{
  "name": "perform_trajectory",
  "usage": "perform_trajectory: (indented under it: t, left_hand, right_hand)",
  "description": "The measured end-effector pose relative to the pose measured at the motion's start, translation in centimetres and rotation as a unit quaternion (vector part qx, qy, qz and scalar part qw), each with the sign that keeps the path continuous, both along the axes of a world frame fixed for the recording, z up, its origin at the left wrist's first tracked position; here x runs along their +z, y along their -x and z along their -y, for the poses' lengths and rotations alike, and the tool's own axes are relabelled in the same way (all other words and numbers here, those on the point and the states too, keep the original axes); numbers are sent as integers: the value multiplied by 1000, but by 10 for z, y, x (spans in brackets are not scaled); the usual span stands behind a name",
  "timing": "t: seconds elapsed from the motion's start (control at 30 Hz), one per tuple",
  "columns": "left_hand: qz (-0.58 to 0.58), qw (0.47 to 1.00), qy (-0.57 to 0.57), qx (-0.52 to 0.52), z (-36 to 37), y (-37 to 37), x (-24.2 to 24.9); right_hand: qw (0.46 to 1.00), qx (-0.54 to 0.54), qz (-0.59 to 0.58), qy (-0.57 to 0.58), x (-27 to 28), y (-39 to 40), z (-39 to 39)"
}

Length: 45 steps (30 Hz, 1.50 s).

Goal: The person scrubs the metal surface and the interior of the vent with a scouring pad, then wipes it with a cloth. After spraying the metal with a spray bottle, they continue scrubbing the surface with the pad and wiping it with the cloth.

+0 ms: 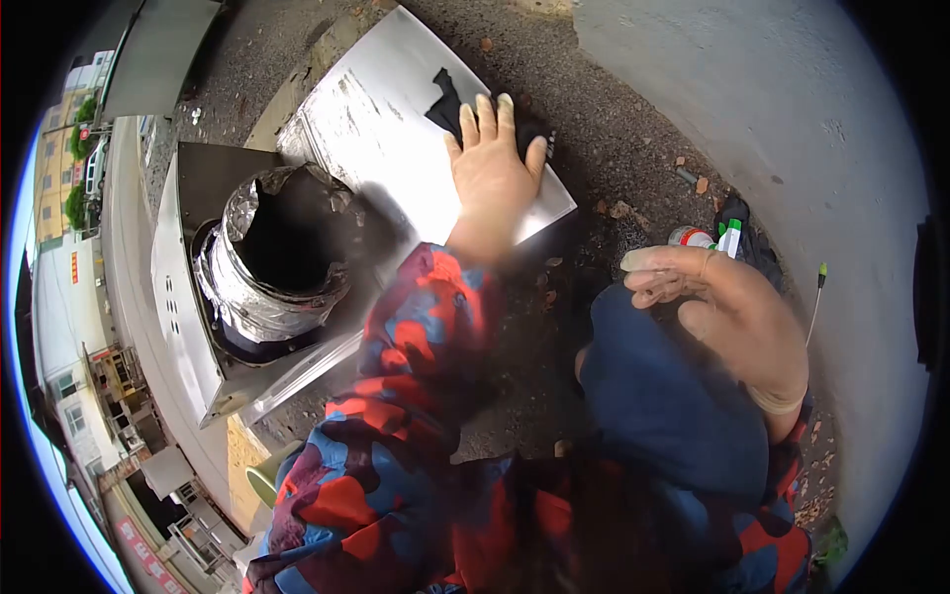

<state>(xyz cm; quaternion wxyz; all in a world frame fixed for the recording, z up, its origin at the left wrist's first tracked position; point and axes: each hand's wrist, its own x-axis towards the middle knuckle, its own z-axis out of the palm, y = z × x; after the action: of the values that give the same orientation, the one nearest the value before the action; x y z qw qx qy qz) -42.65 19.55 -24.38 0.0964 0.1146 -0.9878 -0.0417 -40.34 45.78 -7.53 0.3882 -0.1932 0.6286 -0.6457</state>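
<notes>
My left hand [495, 178], in a thin translucent glove, lies with fingers spread on a black cloth [450, 107], pressing it against a shiny metal panel [381, 129]. Cloth shows on both sides of the fingers. My right hand [732, 312], gloved too, is raised above my dark blue trouser knee [673, 406], its fingers curled; nothing can be made out in them. To the left of the panel, a crumpled silver foil duct [272, 297] with a dark opening stands out of the metal housing [188, 317].
Beyond my right hand are a spray bottle with a green and white head [729, 238] and a dark bag [762, 252]. A thin rod with a green tip [822, 269] leans by the grey wall [772, 119]. Dry leaves lie on rough ground [633, 139]. Buildings show far left.
</notes>
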Motion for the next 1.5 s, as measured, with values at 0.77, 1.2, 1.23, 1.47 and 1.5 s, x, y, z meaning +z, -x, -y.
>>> perform_trajectory:
  t: [0.77,1.2,1.23,1.47,1.5]
  left_hand:
    - [90,959,-33,268,220,91,-25]
    - [84,974,4,212,168,64,-25]
    - [65,981,-2,185,153,51,-27]
    - [29,999,3,24,37,-33,-1]
    - [36,999,-2,20,32,-37,1]
  right_hand:
    - [999,5,34,-34,-13,17,20]
    - [1000,2,18,-8,-8,13,4]
    - [1000,2,21,-3,-8,12,4]
    - [1000,5,14,7,-6,7,2]
    - [1000,3,13,6,-5,7,1]
